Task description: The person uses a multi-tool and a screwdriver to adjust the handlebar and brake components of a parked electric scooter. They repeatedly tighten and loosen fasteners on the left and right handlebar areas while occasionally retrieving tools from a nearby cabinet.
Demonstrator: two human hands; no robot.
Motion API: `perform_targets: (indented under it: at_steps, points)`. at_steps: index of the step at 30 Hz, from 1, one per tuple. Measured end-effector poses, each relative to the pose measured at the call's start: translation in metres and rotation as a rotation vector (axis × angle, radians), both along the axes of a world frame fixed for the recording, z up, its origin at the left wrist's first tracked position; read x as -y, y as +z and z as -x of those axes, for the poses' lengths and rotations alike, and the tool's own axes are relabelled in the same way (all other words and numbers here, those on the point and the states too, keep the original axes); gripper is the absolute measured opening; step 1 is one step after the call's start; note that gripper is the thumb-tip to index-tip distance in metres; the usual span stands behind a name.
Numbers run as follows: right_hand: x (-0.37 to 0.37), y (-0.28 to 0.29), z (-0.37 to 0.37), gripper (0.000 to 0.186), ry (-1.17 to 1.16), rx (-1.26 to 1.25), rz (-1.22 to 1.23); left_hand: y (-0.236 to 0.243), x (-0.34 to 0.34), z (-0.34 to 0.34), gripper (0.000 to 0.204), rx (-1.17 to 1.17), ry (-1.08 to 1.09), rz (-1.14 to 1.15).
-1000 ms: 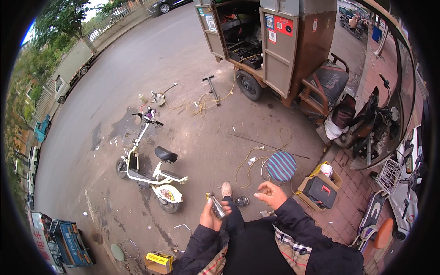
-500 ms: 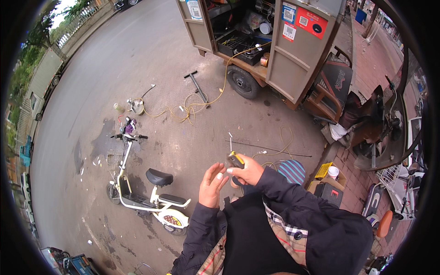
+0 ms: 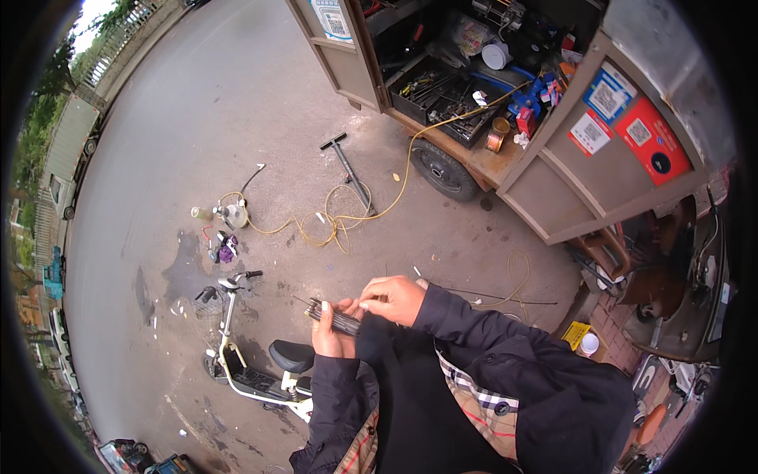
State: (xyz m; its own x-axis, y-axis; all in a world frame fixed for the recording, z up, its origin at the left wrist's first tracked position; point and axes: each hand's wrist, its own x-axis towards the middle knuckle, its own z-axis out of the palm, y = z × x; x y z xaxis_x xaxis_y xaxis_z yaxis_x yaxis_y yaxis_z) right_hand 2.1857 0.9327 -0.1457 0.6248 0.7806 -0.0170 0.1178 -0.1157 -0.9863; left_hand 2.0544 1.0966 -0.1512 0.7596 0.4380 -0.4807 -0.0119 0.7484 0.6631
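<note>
My left hand (image 3: 333,345) is closed around a dark, ribbed, roughly cylindrical tool (image 3: 341,321). A thin metal piece sticks out of the tool's left end; its exact kind is hard to make out. Just to the right, my right hand (image 3: 397,299) is in a pinch, its fingertips close to the tool's right end. Whatever lies between those fingertips is hidden. Both hands are in front of my dark jacket. Below and left of them stands a pale electric scooter (image 3: 229,324) with a black seat (image 3: 290,356).
Ahead right is a cargo tricycle (image 3: 442,130) with open doors and a black tool tray (image 3: 430,110). A yellow hose (image 3: 404,180) runs from it across the pavement, past a floor pump (image 3: 347,170), to a small metal canister (image 3: 234,215). A thin rod (image 3: 505,299) lies to the right.
The black-and-yellow tool in my right hand no longer shows there. My left hand, open before, has closed on a dark ribbed tool. The view has shifted closer to the tricycle.
</note>
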Motion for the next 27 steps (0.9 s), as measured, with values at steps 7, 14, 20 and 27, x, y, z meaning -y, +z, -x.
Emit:
perform_targets:
  at_steps: [7, 14, 20, 27]
  points:
    - [-0.002, -0.017, -0.146, 0.034, -0.293, -0.217, 0.22, -0.028, -0.059, -0.119, 0.036, -0.171, -0.078, 0.096]
    - [-0.02, -0.046, -0.257, 0.027, -0.565, -0.141, 0.362, -0.026, -0.124, -0.225, 0.046, -0.141, -0.174, 0.16]
    - [-0.012, -0.141, -0.384, 0.025, -0.76, -0.149, 0.365, -0.042, -0.143, -0.276, 0.042, -0.218, -0.141, 0.171]
    - [-0.006, -0.281, -0.552, 0.036, -0.788, -0.146, 0.394, -0.071, -0.123, -0.302, 0.033, -0.436, 0.013, 0.187]
